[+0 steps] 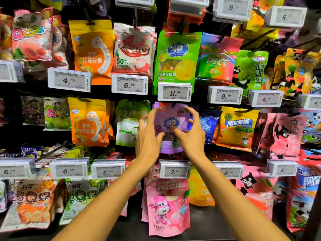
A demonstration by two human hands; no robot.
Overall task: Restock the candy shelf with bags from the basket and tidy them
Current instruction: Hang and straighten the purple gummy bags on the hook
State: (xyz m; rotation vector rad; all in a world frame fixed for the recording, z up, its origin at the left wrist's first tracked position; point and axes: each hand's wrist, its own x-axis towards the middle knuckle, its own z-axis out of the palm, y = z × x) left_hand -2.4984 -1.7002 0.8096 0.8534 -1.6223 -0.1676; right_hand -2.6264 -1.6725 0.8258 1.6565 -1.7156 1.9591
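A purple 4D candy bag [171,119] hangs on the middle row of the candy shelf, under the 11.99 price tag [174,92]. My left hand [149,134] is at the bag's left edge, fingers spread and blurred, thumb touching the front. My right hand [190,134] holds its right side, thumb pressed on the front and fingers curled round the edge. The basket is not in view.
A green bag [129,122] hangs just left of the purple one and a blue bag [207,126] just right. Below it are the 7.00 tag [174,171] and a pink bag [166,206]. Hooks with tags stick out across every row.
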